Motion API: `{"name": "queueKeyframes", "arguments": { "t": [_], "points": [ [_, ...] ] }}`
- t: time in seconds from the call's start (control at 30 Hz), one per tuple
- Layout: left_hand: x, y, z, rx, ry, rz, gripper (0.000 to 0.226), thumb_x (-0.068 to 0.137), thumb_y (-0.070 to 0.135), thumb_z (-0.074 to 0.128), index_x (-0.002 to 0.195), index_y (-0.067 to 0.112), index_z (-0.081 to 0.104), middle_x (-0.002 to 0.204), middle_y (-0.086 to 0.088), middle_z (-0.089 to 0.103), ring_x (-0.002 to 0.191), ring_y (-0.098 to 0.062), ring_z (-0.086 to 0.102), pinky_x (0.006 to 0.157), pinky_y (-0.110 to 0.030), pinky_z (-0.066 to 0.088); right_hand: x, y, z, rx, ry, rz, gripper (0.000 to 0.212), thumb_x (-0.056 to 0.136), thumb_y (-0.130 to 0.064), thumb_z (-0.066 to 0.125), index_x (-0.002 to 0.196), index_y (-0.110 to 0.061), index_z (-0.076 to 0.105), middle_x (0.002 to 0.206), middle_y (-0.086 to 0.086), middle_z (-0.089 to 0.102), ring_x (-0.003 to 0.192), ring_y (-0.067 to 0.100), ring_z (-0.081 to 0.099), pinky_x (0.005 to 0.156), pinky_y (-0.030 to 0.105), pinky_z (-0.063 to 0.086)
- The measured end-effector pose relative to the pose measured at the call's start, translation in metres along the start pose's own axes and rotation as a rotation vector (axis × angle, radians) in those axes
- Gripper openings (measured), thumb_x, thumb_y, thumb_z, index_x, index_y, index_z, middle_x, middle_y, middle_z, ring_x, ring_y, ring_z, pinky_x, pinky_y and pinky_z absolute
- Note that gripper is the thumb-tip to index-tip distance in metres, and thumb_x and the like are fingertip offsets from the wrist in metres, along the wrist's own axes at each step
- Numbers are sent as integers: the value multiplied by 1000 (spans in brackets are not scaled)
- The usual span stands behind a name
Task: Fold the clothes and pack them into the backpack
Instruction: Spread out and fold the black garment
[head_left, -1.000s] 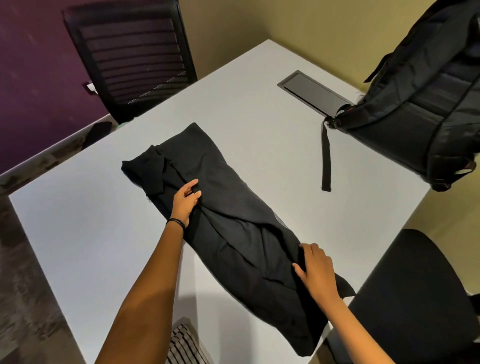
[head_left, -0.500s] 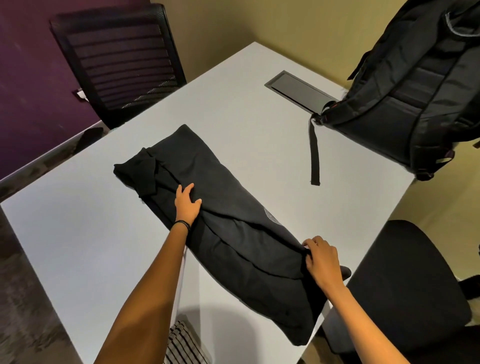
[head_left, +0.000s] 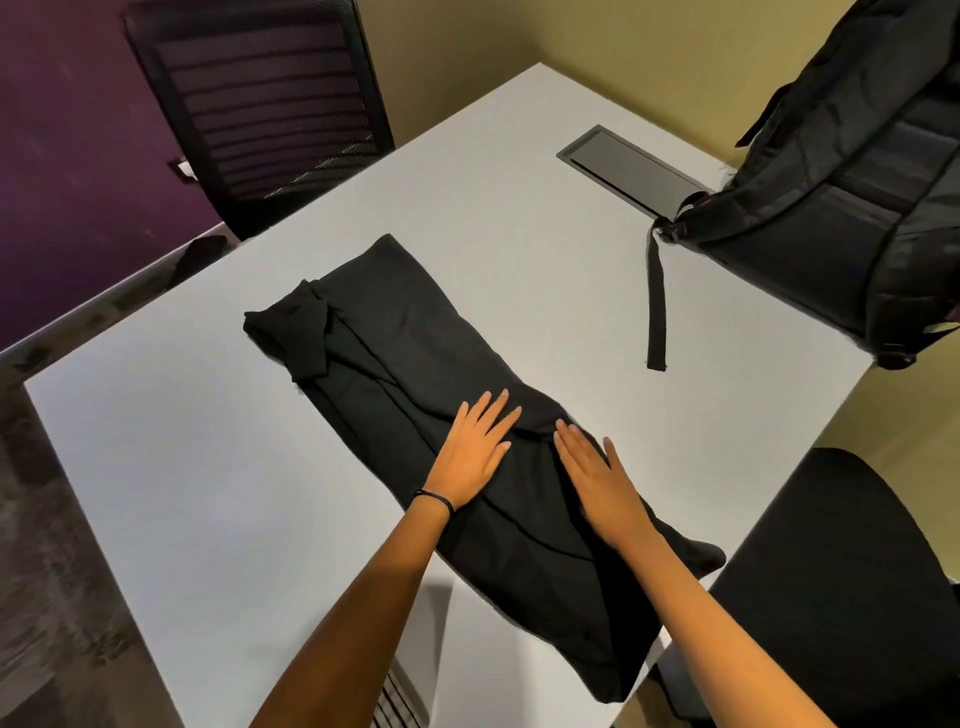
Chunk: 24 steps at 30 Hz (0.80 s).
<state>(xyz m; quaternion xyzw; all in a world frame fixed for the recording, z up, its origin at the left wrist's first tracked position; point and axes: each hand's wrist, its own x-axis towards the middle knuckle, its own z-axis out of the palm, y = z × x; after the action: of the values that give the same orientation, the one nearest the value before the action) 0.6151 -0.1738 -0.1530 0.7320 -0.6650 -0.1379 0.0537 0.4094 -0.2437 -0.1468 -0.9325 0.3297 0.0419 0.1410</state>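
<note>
I see a white table with a dark cable hatch, a mesh-backed office chair against a purple wall, a yellow wall and a second black chair.

Office meeting room. White table with a flush black cable hatch set into its top, mesh-back office chair pushed in at the far side, padded black chair at the near right, carpeted floor, purple wall meeting yellow wall.
</note>
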Motion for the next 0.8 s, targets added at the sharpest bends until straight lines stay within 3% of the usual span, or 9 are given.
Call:
{"name": "queueKeyframes", "arguments": {
  "t": [0.1,0.17,0.23,0.3,0.4,0.5,0.6,0.7,0.8],
  "points": [
    [5,-7,4,140,-74,-33,56,95,41,22,146,19,31,152,-8,31,139,-30,32,111,-47,25,5,14,8,30,-74,22,57,94,-10,22,148,-13,4,152,0,-10,142,20,-4,115,42,4],
    [10,-8,5,153,-102,-51,58,92,43,25,143,18,37,148,-9,39,134,-30,40,105,-50,36,8,19,12,37,-124,41,61,91,-36,4,148,-15,4,152,-2,-8,141,16,-5,116,41,11],
    [16,-11,10,131,-130,-67,60,90,44,25,141,18,40,146,-8,42,131,-30,44,101,-51,43,10,24,18,45,-183,58,72,82,-48,-9,147,-18,-6,152,-5,-17,139,9,-14,115,35,3],
    [20,-15,14,85,-172,-75,63,90,45,20,144,17,34,151,-8,34,136,-31,37,105,-53,38,12,26,20,66,-202,67,73,81,-51,-10,146,-19,-12,153,-5,-19,139,7,-16,114,33,-1],
    [23,-18,14,32,-220,-16,64,92,47,11,150,20,7,159,-4,4,146,-28,5,116,-49,7,13,23,17,66,-230,69,59,98,-43,13,147,-18,-9,156,-3,-13,143,9,-10,117,38,1],
    [15,-25,8,-74,-41,-57,56,100,39,28,150,22,10,159,-1,3,146,-22,4,119,-45,2,14,15,11,141,-85,94,50,101,-25,29,148,-16,17,156,1,15,143,14,16,117,40,3],
    [2,-35,6,-187,324,-344,50,98,26,45,145,16,31,155,-9,20,143,-24,17,118,-45,13,15,-3,6,138,175,-1,42,97,-26,32,134,-12,47,139,6,47,127,19,45,116,38,16],
    [-7,-40,5,-515,536,-699,49,94,17,54,140,11,38,154,-15,18,143,-28,17,117,-36,18,11,-27,11,224,148,-145,48,96,-38,35,128,-7,52,132,8,53,120,20,49,110,30,27],
    [-8,-37,6,-829,550,-790,50,92,13,57,138,10,38,151,-13,21,139,-26,27,114,-29,25,6,-44,27,133,24,-199,62,87,-40,54,136,-5,41,137,11,48,127,21,43,104,33,41]
  ]
}}
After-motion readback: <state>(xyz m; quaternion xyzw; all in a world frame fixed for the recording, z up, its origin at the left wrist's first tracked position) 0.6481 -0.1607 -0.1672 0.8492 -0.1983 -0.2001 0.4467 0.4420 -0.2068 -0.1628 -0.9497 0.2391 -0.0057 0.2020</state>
